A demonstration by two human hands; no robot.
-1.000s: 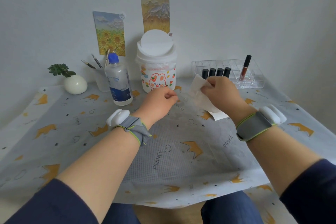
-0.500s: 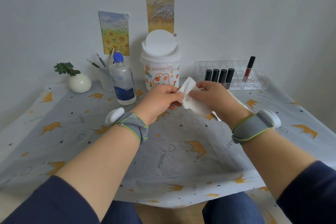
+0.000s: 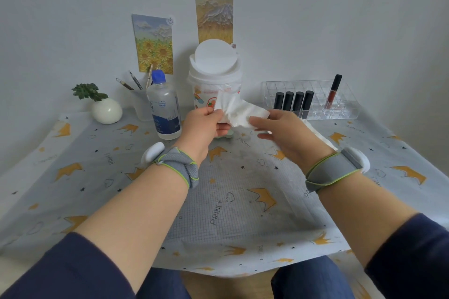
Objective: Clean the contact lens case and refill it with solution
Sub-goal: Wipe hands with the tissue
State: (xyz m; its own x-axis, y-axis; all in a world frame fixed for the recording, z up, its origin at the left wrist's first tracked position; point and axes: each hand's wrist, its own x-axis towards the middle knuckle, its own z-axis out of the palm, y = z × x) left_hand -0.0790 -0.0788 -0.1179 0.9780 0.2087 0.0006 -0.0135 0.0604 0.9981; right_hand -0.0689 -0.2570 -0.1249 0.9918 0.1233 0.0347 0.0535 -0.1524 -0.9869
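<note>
Pale wall (image 3: 340, 19) at the back, crown-print bench cloth (image 3: 243, 177) up front, and the white bin (image 3: 213, 75) standing dead centre against that wall.

Right in front of the bin, both hands are up off the cloth, close together and clamped on one crumpled white tissue (image 3: 239, 110). The left hand (image 3: 201, 128) pinches its left end. The right hand (image 3: 286, 133) has the other end between thumb and fingers.

And the contact lens case (image 3: 224, 135)? Barely there: just a pale green sliver peeping out beneath the left fingers, in front of the bin. Held or lying on the cloth, I cannot tell.

More white paper (image 3: 315, 130) shows behind the right hand, mostly covered.

One solution bottle (image 3: 165, 109), blue cap on, stands upright just left of the bin. Further left, one cup (image 3: 141, 107) of pencils, their count too blurred to call, and one small plant (image 3: 88, 92) in a round white pot.

Right of the bin, one clear organiser (image 3: 340, 104): four black tubes (image 3: 293, 101) in a row, one red tube (image 3: 334, 91) apart from them.

Two pictures (image 3: 153, 43) hang above the bin. Two grey wrist bands (image 3: 178, 165), one per arm.
</note>
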